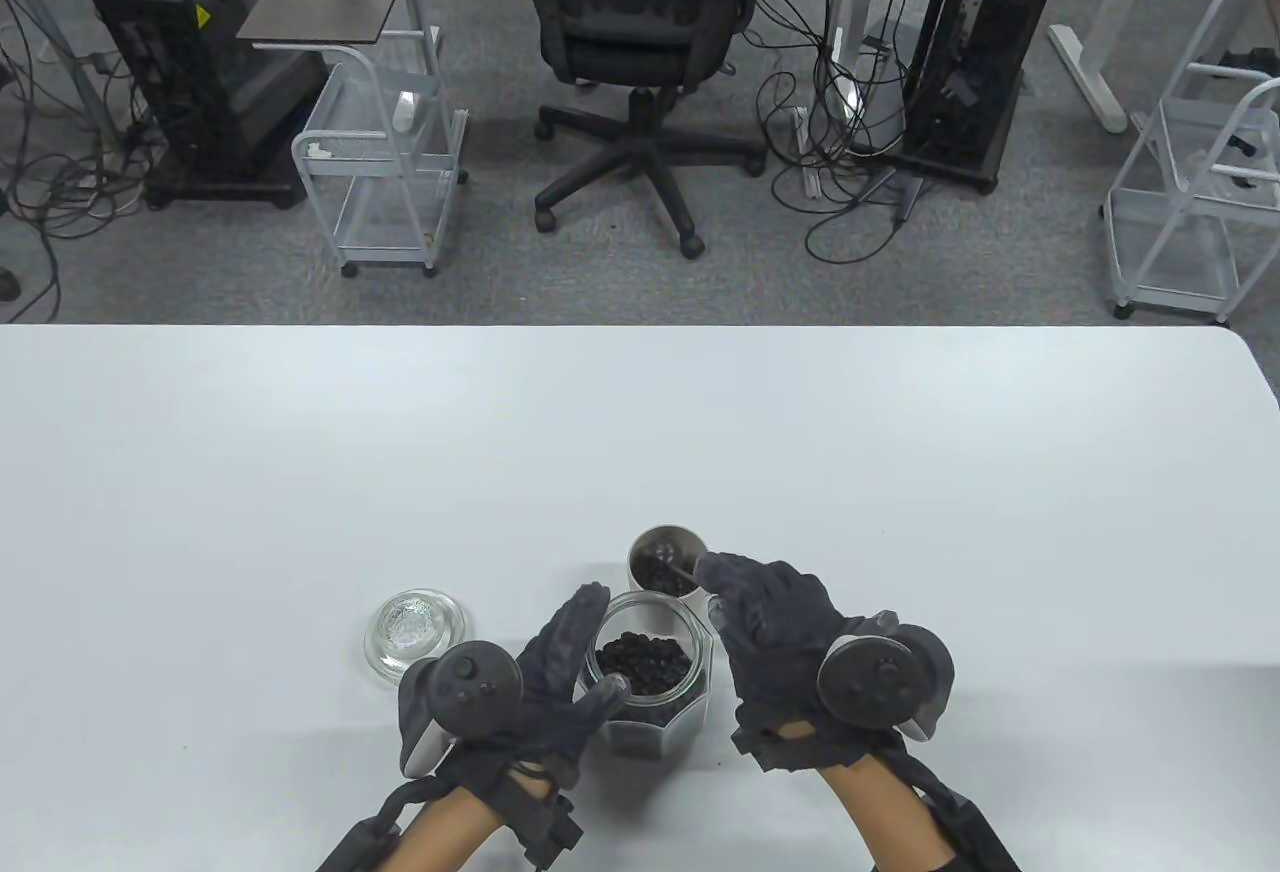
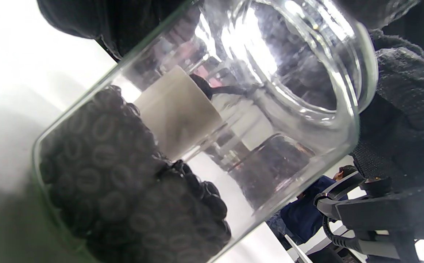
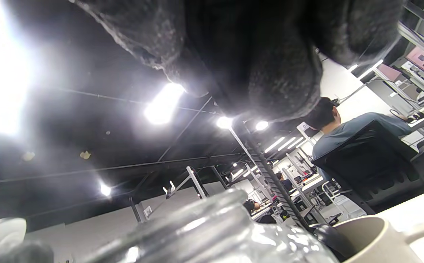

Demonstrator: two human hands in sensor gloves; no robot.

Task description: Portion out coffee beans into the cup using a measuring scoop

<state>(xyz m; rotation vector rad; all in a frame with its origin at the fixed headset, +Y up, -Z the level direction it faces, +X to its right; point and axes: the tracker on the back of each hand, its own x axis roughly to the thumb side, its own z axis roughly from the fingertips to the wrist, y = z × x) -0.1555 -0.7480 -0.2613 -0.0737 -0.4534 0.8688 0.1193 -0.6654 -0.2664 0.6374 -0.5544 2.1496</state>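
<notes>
A glass jar (image 1: 650, 712) holding dark coffee beans (image 1: 643, 662) stands near the table's front edge. My left hand (image 1: 575, 652) grips it from the left, fingers and thumb curled round its side. Just behind it is a white cup (image 1: 634, 572) with beans inside. My right hand (image 1: 720, 592) pinches the handle of a metal scoop (image 1: 672, 552), whose bowl sits tilted over the cup. The left wrist view shows the jar (image 2: 307, 120) close up, its beans (image 2: 124, 190) and the cup (image 2: 175, 113) through the glass. In the right wrist view the jar's rim (image 3: 204, 226) and the cup (image 3: 372, 237) lie below my glove.
The jar's glass lid (image 1: 415, 634) lies on the table left of my left hand. The white table (image 1: 640, 432) stretches far behind and to both sides. An office chair (image 1: 640, 32), carts and cables stand on the floor beyond.
</notes>
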